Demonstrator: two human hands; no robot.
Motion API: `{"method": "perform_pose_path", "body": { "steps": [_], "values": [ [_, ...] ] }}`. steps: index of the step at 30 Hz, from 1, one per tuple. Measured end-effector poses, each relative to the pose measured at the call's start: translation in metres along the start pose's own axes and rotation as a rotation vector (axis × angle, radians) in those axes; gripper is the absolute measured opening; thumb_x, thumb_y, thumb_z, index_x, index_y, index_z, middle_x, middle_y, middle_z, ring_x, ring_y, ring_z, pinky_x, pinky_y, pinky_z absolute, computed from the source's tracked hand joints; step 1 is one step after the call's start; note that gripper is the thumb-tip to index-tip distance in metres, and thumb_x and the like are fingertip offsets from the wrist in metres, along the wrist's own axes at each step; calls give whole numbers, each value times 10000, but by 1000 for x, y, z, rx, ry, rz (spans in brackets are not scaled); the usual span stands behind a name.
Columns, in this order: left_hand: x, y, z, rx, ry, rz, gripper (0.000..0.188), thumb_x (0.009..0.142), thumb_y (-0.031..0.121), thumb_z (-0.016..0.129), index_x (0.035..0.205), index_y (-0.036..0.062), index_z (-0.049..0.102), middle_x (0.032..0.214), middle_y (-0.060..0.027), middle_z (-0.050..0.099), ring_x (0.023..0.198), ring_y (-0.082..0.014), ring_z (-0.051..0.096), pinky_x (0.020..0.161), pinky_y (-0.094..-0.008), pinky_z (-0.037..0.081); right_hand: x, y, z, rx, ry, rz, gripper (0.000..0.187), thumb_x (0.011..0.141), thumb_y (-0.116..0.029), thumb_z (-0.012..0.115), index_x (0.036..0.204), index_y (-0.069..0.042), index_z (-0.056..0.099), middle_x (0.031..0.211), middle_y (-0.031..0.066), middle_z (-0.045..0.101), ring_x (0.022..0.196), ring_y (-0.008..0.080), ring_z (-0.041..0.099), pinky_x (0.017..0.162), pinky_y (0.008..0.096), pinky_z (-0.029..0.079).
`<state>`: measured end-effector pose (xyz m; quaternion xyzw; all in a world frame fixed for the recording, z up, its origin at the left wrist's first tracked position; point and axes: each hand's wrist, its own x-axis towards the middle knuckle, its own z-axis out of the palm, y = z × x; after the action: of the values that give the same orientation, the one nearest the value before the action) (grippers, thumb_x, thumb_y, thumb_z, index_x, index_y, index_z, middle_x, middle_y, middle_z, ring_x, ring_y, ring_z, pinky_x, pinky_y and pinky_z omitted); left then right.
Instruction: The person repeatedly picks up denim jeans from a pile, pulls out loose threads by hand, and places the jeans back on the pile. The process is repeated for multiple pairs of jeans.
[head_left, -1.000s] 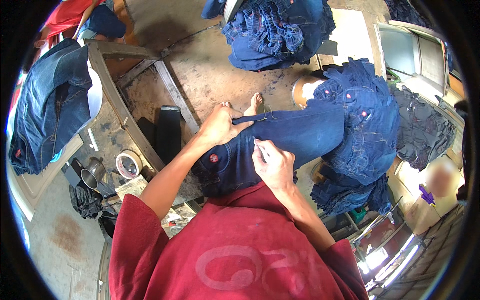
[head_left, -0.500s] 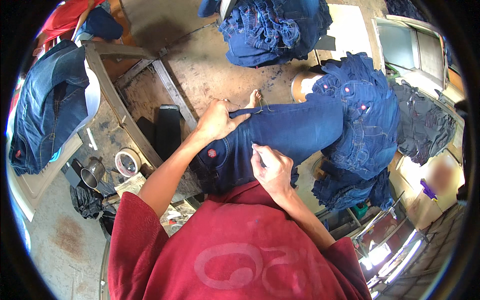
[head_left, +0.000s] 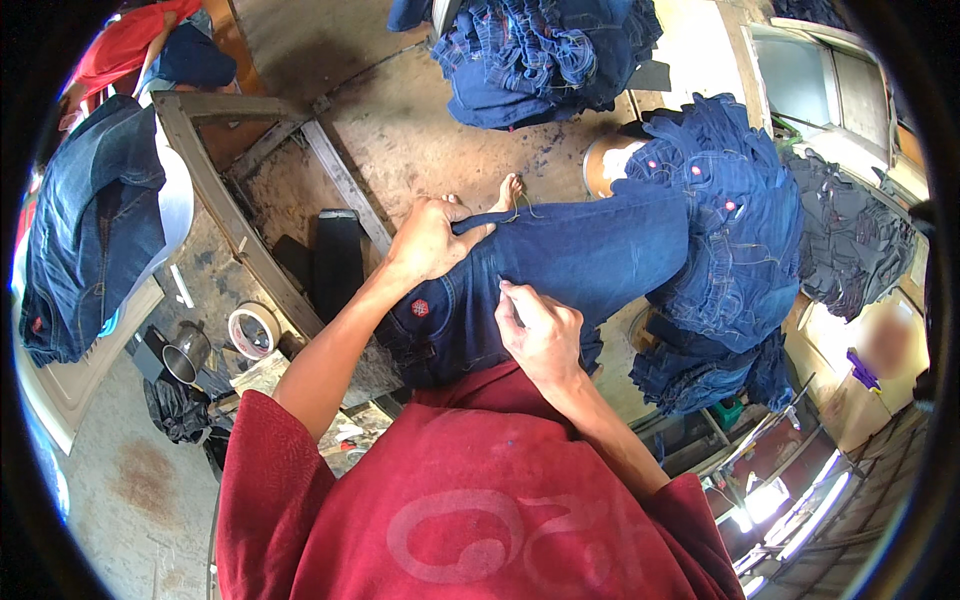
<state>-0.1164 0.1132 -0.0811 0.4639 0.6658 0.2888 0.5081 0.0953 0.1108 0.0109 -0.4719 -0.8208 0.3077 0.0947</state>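
Observation:
A pair of dark blue jeans [head_left: 600, 250] lies across my lap, one leg stretched to the right. Near its waist is a round red patch [head_left: 420, 307]. My left hand [head_left: 428, 240] grips the far edge of the denim between thumb and fingers, where a loose thread [head_left: 524, 203] sticks up. Over the middle of the jeans, my right hand [head_left: 540, 335] is closed in a pinch at the cloth's surface. Whatever its fingertips hold is too small to make out.
To the right stands a heap of blue jeans [head_left: 740, 240], with dark grey garments [head_left: 855, 240] beyond. Another denim pile [head_left: 540, 60] lies ahead. At left are a wooden frame [head_left: 215, 190], a tape roll [head_left: 254, 331], a metal cup [head_left: 184, 358] and draped jeans [head_left: 90, 230]. Another person [head_left: 140, 45] appears far left.
My right hand has shifted slightly left and up across the denim, still pinched. The left hand keeps its grip on the edge. The whole view has shifted a little.

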Motion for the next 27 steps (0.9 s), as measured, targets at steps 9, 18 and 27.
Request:
{"method": "perform_pose_path", "body": {
  "steps": [9, 18, 27],
  "values": [
    [0, 4, -2, 35, -35, -77, 292, 927, 260, 857, 1053, -2, 831, 834, -257, 743, 622, -268, 693, 671, -415, 553, 4, -2, -6, 56, 12, 8, 99, 888, -27, 795, 893, -51, 700, 667, 123, 690, 564, 288, 705, 521, 414, 555],
    [2, 2, -1, 43, -18, -56, 266, 940, 240, 846, 1082, 15, 836, 744, -219, 717, 579, -134, 559, 620, -402, 521, 2, 1, -8, 16, -107, 16, 124, 861, -12, 798, 946, -51, 716, 692, 127, 709, 586, 289, 720, 544, 391, 573],
    [0, 6, -1, 42, -22, -113, 275, 938, 249, 853, 969, -23, 818, 698, -233, 646, 587, -134, 523, 619, -394, 510, 1, 6, -9, -59, -139, -47, 103, 888, -28, 786, 950, -59, 709, 671, 127, 694, 573, 297, 712, 535, 401, 571]
  ]
}}
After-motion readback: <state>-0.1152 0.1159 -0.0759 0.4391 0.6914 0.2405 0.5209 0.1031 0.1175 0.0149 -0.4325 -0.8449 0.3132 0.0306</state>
